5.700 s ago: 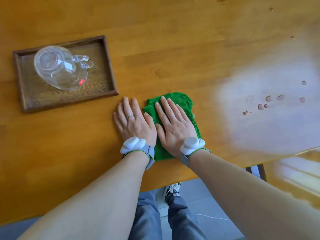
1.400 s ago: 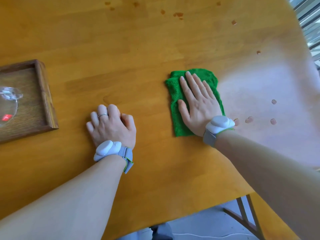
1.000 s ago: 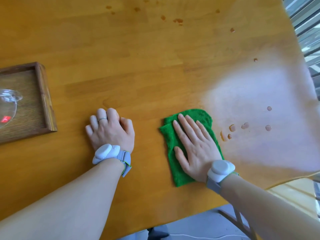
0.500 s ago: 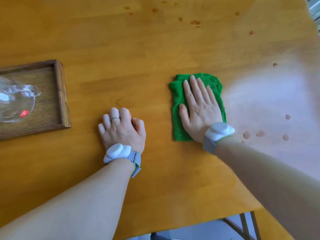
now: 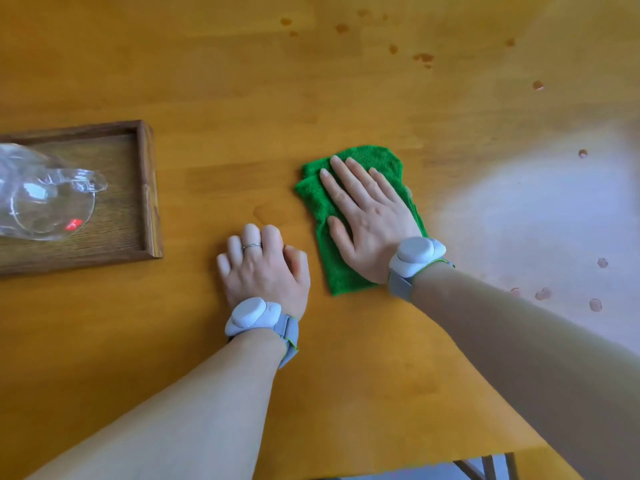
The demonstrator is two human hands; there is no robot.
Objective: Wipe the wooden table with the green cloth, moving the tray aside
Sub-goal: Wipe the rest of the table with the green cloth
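A: Where the near edge of the glossy honey-coloured wooden tabletop [image 5: 346, 393] runs, just short of the forearms, little room is left, so any stroke is judged to have to go outward or sideways. How are the hands placed?

B: The left hand [image 5: 265, 270] is rested on the bare wood with its fingers curled under, and nothing is held in it. Just beside it, to its right, the right hand [image 5: 372, 220] is laid flat with straight fingers on the folded green terry cloth [image 5: 318, 202], which is pressed down, not gripped.

A: And the cloth's lie?

B: Its long axis is pointed away from the body, slightly tilted. Small brown droplets [image 5: 595, 304] are seen to the right of it, near the right forearm, and more brown spots [image 5: 422, 57] farther out; the right hand is plainly the nearer one, and open wood is left on that side.

A: The tray?

B: The dark rectangular wooden tray [image 5: 147, 188] is found well apart to the left, nearer the left hand, with a clear glass jug [image 5: 45, 202] lying in it. Open tabletop is left beyond it for shifting it aside, a step judged not yet done.
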